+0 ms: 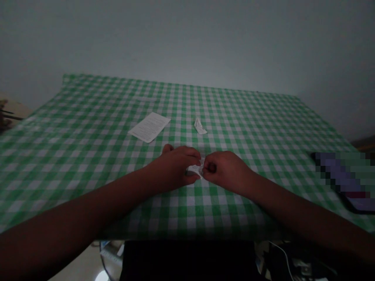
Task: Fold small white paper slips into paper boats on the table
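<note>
Between my two hands, low over the table, is a small piece of white printed paper (195,168), partly hidden by the fingers. My left hand (181,166) holds it from the left, thumb below and fingers curled over the top. On its right side my right hand (222,168) pinches the paper's edge between thumb and fingertips. A flat printed sheet (150,127) lies farther off to the left. Beyond my hands rests a small crumpled or folded scrap of printed paper (200,126).
A green and white checked tablecloth (249,128) covers the table. At the right edge lies a phone-like dark device (345,179), its screen blurred out. A plain wall (187,43) stands behind the table. Below the front edge, a white cable (283,249) hangs at the right.
</note>
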`<state>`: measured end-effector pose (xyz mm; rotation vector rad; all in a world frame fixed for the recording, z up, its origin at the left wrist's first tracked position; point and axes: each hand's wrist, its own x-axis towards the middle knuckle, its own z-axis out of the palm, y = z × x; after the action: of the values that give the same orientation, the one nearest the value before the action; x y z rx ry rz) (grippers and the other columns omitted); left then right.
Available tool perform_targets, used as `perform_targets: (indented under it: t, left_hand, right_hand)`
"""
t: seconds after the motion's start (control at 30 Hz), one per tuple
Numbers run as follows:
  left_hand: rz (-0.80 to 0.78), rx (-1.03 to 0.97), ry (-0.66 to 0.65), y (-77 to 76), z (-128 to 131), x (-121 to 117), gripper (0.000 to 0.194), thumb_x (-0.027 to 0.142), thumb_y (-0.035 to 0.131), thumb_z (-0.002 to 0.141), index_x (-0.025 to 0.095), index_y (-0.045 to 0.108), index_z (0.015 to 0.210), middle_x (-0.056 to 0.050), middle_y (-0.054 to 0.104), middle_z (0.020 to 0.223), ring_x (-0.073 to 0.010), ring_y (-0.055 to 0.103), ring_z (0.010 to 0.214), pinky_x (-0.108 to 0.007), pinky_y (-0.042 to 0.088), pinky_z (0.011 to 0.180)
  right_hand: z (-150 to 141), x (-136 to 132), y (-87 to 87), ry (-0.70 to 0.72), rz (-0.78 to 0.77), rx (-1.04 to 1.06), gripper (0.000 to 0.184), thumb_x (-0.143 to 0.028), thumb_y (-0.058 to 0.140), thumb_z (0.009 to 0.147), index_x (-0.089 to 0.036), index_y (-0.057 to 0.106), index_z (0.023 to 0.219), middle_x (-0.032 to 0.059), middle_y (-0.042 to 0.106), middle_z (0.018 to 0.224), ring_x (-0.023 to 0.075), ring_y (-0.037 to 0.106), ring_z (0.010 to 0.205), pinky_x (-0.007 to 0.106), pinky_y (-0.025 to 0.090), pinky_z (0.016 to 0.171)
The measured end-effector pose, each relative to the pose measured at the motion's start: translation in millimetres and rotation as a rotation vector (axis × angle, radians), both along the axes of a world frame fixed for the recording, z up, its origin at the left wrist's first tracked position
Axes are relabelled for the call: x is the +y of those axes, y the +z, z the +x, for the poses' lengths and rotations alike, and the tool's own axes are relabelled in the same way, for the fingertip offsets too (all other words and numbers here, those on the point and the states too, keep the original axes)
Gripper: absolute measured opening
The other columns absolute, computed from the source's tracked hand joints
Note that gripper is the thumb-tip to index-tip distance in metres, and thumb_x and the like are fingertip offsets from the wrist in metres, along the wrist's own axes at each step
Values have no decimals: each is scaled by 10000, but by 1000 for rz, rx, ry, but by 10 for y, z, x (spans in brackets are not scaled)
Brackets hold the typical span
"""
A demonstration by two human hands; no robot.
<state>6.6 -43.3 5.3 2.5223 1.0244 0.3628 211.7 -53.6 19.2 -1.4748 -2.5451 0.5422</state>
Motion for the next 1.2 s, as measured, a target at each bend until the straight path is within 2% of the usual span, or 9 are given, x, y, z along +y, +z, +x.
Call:
perform_targets:
  t: [0.13, 0.23, 0.43, 0.83, 0.9, 1.0, 1.07, 1.2]
  left_hand:
    - [-5, -3, -13, -7, 0, -1, 227, 295, 696, 817, 293, 705, 1044, -8, 664, 1249, -256, 580, 1168, -424, 317, 927]
    - [-10, 3, -10, 8, 10, -6, 242, 300, 707, 811, 288, 699, 1052, -5, 661, 1257, -257, 577, 1173, -429, 309, 936]
    - [-22, 13, 8, 42, 23, -14, 206, 314, 706, 813, 273, 707, 1015, -10, 654, 1283, -263, 569, 1192, -435, 304, 957]
    - [-18, 21, 18, 17, 0, -8, 260, 337, 718, 811, 262, 686, 1058, -11, 652, 1292, -260, 572, 1195, -430, 278, 941]
    - [-21, 20, 15, 11, -8, -6, 266, 344, 717, 814, 266, 685, 1066, -15, 652, 1294, -259, 574, 1189, -430, 275, 939]
    - [-20, 15, 13, 7, -15, -1, 273, 348, 714, 817, 278, 684, 1079, -8, 654, 1290, -256, 577, 1185, -431, 271, 946]
    - [-18, 16, 15, 14, -16, 2, 271, 353, 708, 823, 280, 686, 1083, -11, 658, 1283, -257, 577, 1184, -430, 272, 949]
    - [-24, 25, 15, 36, -12, 3, 228, 351, 695, 832, 281, 700, 1049, -11, 665, 1266, -253, 582, 1175, -428, 276, 944]
  right_hand:
    - [2, -25, -8, 53, -14, 20, 72, -209, 667, 782, -184, 667, 714, -13, 628, 669, 114, 524, 603, 254, 328, 582]
    - [17, 19, -28, -5, 1, 25, 82, -214, 664, 780, -178, 667, 706, -16, 616, 644, 108, 510, 577, 253, 316, 569]
    - [35, 80, -50, -31, 9, 43, 91, -224, 652, 777, -176, 665, 701, -14, 621, 639, 105, 510, 573, 251, 317, 561]
    - [139, 281, -89, -118, 77, 51, 115, -227, 615, 838, -169, 680, 761, 15, 660, 708, 129, 558, 624, 259, 369, 590]
    - [161, 275, -86, -59, 79, 73, 103, -220, 614, 847, -170, 684, 790, 13, 656, 728, 130, 561, 654, 255, 375, 611]
    - [183, 207, -58, 112, 108, 66, 132, -242, 594, 897, -168, 704, 890, 25, 673, 803, 143, 582, 731, 263, 386, 668]
    - [175, 126, -16, 208, 139, -25, 204, -271, 538, 953, -169, 714, 941, 46, 692, 863, 164, 596, 781, 280, 379, 683]
    - [110, -50, 92, 283, 130, -288, 247, -241, 508, 972, -163, 716, 866, 53, 682, 783, 166, 576, 683, 297, 297, 585]
